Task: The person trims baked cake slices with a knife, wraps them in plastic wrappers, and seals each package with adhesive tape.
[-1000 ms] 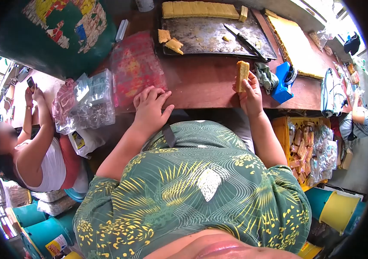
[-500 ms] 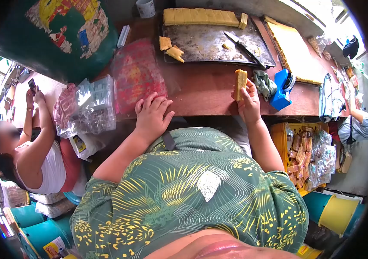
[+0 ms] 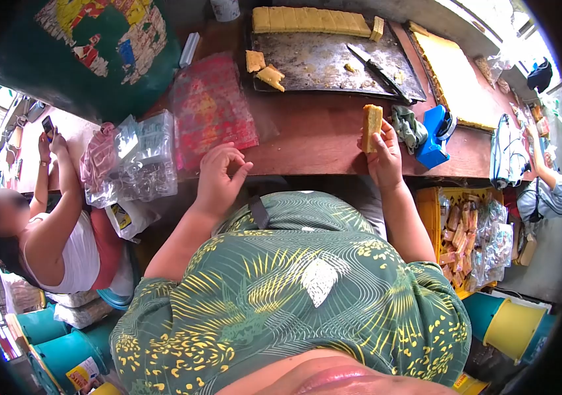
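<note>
**One golden bar upright in the right hand, left hand loose at the bench edge**

Right hand (image 3: 384, 155): fingers closed around one golden-brown rectangular cake-like bar (image 3: 372, 128), held upright above the near edge of the reddish-brown wooden bench (image 3: 307, 148). Forearm angles up and inward.

Left hand (image 3: 220, 172): partly open, fingers loosely bent, gripping nothing; at the near edge, beside one red-pink plastic sheet (image 3: 210, 108). Forearm slants inward from the elbow.

Counts: one dark, stained metal tray (image 3: 320, 59). On it, one row of joined yellow bars (image 3: 310, 21), cuts too faint to count; one separate slice (image 3: 377, 28) at its right end; one black-handled knife (image 3: 379, 72), lying diagonally. Two broken yellow pieces (image 3: 270, 78) at the left edge. One large pale-topped slab (image 3: 452, 76) right of the tray.

Between right hand and slab: one crumpled grey-green cloth (image 3: 409, 127) just beside one blue tape dispenser (image 3: 434, 138).

Below the bench, right: one yellow plastic crate (image 3: 429, 217), many wrapped bars (image 3: 462, 237), overlapping, uncountable. Two other people: one left (image 3: 63, 257), holding a phone (image 3: 48, 128); one far right (image 3: 544, 197).
</note>
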The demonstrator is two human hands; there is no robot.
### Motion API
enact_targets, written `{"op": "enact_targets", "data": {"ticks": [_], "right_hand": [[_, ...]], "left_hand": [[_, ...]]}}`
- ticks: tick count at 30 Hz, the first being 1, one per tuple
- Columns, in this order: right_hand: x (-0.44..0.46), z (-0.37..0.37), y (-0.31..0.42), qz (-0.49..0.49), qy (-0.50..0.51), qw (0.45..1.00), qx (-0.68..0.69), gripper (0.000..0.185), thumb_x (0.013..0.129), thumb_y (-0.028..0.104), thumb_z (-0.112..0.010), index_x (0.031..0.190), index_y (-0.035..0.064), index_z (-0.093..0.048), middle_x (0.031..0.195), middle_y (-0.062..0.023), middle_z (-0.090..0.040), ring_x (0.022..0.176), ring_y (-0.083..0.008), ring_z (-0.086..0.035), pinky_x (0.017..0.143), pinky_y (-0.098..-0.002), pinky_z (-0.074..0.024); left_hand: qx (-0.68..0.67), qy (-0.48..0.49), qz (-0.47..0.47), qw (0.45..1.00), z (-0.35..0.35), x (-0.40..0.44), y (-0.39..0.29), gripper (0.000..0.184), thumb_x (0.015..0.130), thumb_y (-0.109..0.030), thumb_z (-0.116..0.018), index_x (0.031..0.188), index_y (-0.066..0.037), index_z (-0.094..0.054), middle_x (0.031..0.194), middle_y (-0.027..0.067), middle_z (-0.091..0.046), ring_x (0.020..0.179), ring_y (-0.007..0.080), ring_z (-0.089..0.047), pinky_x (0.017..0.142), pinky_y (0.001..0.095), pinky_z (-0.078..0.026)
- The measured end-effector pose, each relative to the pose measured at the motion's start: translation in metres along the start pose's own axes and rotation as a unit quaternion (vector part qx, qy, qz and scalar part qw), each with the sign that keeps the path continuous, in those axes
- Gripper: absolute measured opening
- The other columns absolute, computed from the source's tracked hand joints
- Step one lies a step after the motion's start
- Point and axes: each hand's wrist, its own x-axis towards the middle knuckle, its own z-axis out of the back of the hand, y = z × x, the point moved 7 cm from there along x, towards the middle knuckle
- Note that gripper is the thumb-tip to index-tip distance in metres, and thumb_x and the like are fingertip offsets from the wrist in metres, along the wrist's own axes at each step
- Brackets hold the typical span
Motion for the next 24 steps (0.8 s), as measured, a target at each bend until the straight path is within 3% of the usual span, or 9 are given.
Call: {"op": "enact_targets", "data": {"ticks": [1,5,8,12,15,18,21,24], "right_hand": [[0.000,0.000,0.000,-0.001,-0.002,1.000,-0.003,0.047,0.103,0.010,-0.062,0.145,0.0048,-0.043,0.122,-0.0087,-0.063,0.100,-0.0173,-0.065,0.090,-0.0353,-0.0548],[-0.001,0.000,0.001,-0.003,-0.001,1.000,-0.006,0.048,0.102,0.010,-0.062,0.146,0.0045,-0.043,0.120,-0.0081,-0.063,0.099,-0.0170,-0.064,0.090,-0.0347,-0.0547],[-0.003,-0.003,0.003,-0.004,-0.010,1.000,-0.007,0.049,0.102,0.010,-0.062,0.147,0.0043,-0.042,0.120,-0.0078,-0.062,0.099,-0.0169,-0.064,0.090,-0.0348,-0.0547],[-0.002,-0.001,0.002,0.000,-0.005,1.000,-0.007,0.050,0.102,0.011,-0.062,0.147,0.0041,-0.042,0.121,-0.0077,-0.062,0.100,-0.0168,-0.064,0.090,-0.0347,-0.0547],[-0.002,-0.002,0.003,0.002,-0.003,1.000,-0.005,0.050,0.102,0.012,-0.063,0.147,0.0047,-0.042,0.122,-0.0083,-0.062,0.101,-0.0174,-0.065,0.090,-0.0357,-0.0553],[0.001,0.005,-0.001,0.008,0.010,1.000,0.000,0.049,0.103,0.014,-0.062,0.147,0.0060,-0.043,0.122,-0.0098,-0.064,0.101,-0.0188,-0.067,0.091,-0.0374,-0.0564],[0.004,0.008,-0.003,0.012,0.024,1.000,0.005,0.050,0.102,0.014,-0.062,0.147,0.0059,-0.043,0.122,-0.0101,-0.064,0.100,-0.0193,-0.067,0.091,-0.0378,-0.0566],[0.004,0.008,-0.001,0.013,0.018,1.000,0.007,0.050,0.102,0.013,-0.063,0.147,0.0056,-0.043,0.121,-0.0096,-0.064,0.100,-0.0189,-0.066,0.090,-0.0378,-0.0563]], "left_hand": [[0.000,-0.022,-0.022,1.000,0.007,0.005,-0.003,0.017,0.085,-0.008,-0.080,0.089,-0.007,-0.064,0.096,0.0069,-0.071,0.112,0.0341,-0.066,0.099,0.0447,-0.050],[-0.024,-0.034,-0.002,0.999,0.021,0.018,0.004,0.009,0.086,-0.006,-0.079,0.086,-0.006,-0.070,0.091,0.0074,-0.072,0.109,0.0319,-0.067,0.098,0.0433,-0.051],[-0.026,-0.050,-0.014,0.998,0.027,0.041,-0.005,0.010,0.083,-0.009,-0.080,0.085,-0.004,-0.073,0.090,0.0106,-0.074,0.107,0.0353,-0.069,0.093,0.0443,-0.052],[0.045,-0.055,-0.132,0.989,0.028,0.086,-0.031,0.010,0.092,-0.014,-0.075,0.096,-0.006,-0.072,0.105,0.0129,-0.073,0.108,0.0323,-0.068,0.093,0.0400,-0.052],[0.090,-0.081,-0.175,0.977,0.017,0.132,-0.039,0.017,0.096,-0.022,-0.070,0.097,-0.005,-0.071,0.101,0.0151,-0.072,0.103,0.0352,-0.068,0.090,0.0434,-0.052],[0.129,-0.083,-0.162,0.975,0.001,0.183,-0.028,0.020,0.099,-0.026,-0.064,0.095,-0.007,-0.071,0.088,0.0096,-0.070,0.096,0.0352,-0.067,0.089,0.0467,-0.050],[0.245,0.018,-0.093,0.965,-0.020,0.218,-0.016,0.018,0.097,-0.025,-0.065,0.105,-0.011,-0.073,0.088,0.0087,-0.069,0.096,0.0334,-0.067,0.091,0.0459,-0.050],[0.224,-0.089,-0.183,0.953,-0.023,0.220,-0.011,0.018,0.096,-0.025,-0.066,0.108,-0.015,-0.074,0.086,0.0090,-0.070,0.098,0.0309,-0.067,0.093,0.0450,-0.050]]}}
